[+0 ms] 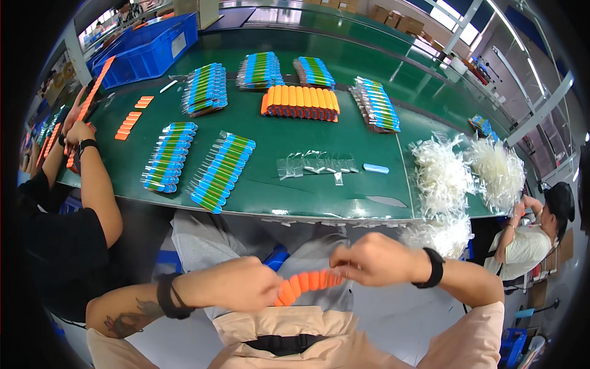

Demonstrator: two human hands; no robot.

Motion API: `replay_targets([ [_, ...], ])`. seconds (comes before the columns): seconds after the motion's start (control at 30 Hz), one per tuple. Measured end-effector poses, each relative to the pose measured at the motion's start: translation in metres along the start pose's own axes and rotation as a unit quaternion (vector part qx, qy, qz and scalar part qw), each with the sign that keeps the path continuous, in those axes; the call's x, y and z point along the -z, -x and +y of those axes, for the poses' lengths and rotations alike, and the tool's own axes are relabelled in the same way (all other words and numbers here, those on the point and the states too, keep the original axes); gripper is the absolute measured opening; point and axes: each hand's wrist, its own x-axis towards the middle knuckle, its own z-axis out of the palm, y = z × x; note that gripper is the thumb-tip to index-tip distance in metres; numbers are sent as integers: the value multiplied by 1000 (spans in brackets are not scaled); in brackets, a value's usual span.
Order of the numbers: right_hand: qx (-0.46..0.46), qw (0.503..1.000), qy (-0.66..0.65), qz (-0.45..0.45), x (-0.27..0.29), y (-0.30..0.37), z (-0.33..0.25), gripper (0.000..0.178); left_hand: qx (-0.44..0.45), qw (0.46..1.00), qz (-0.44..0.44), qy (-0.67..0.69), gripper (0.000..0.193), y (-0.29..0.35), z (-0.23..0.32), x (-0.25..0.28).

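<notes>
In front of our waist, above our lap and below the near edge of the table, we hold a curved strip of orange segments (304, 285) between our two hands. Our left hand (247, 284) has its fingers curled in and pinches the strip's left end, though its back hides the fingertips; our right hand (375, 258) pinches the right end between thumb and fingers, slightly blurred. The strip bends upward from left to right. On the green worktable (276, 136) before us lie blue-and-green bundles, among them a slanted one (222, 172) near the front edge, and an orange block of ribbed pieces (300, 101) stands farther back. Nearer us we see a row of small clear packets (316, 165), with a pale blue rounded piece (375, 168) just beside it. To the right sits a heap of clear plastic sleeves (442, 175). At far left, beside a blue crate (150, 58), a co-worker in black (64, 246) handles a long orange strip (98, 86).
</notes>
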Motion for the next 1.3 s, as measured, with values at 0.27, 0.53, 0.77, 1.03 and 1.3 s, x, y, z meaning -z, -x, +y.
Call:
replay_targets([
  [0.27, -142, 961, -225, 72, 35, -23, 26, 11, 90, 890, 68, 443, 23, -7, -31, 23],
  [0.53, -163, 930, -301, 133, 61, -35, 35, 14, 119, 850, 158, 487, 25, -8, -30, 58],
  [0.77, -179, 928, -301, 125, 81, -45, 47, 13, 111, 846, 218, 475, 24, -22, -42, 85],
  [1.03, -173, 946, -243, 122, 104, -72, 72, 27, 105, 843, 249, 465, 26, -33, -58, 106],
  [1.3, -159, 939, -150, 264, 162, -140, 117, 15, 101, 860, 407, 291, 44, -92, -82, 188],
])
